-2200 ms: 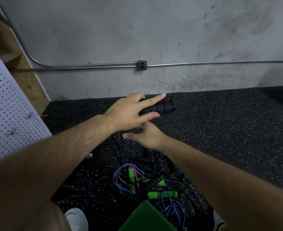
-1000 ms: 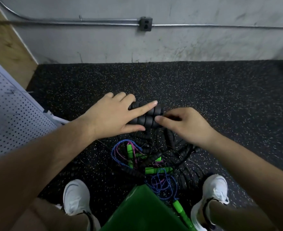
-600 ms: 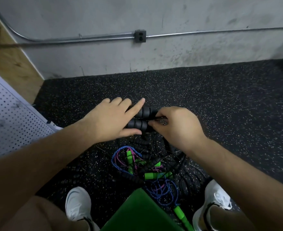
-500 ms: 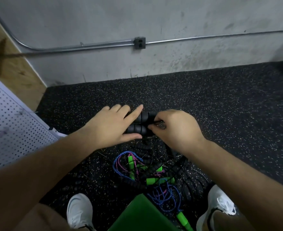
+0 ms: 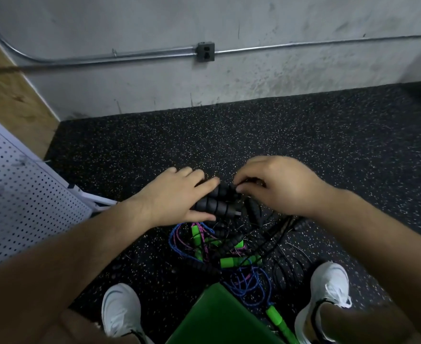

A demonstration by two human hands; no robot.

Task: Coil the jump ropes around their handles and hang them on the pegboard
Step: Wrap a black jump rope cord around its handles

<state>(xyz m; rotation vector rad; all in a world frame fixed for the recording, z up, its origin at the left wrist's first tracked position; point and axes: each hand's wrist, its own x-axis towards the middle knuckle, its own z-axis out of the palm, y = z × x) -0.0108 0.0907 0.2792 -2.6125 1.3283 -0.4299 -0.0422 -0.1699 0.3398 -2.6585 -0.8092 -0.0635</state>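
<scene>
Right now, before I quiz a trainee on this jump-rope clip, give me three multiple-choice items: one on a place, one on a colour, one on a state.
1. Where is the pegboard?
A. left of the hands
B. on the far wall
C. right of the hands

2. What colour are the handles in the left hand?
A. green
B. black
C. red

3. What is the right hand doing?
A. lying flat and open
B. pinching at the handles' end
C. holding a shoe

Key:
1 A: the white holed panel fills the left edge of the view.
2 B: the ribbed pair under its fingers is black; the green handles lie on the floor.
3 B: its curled fingertips meet at the tip of the black pair.
</scene>
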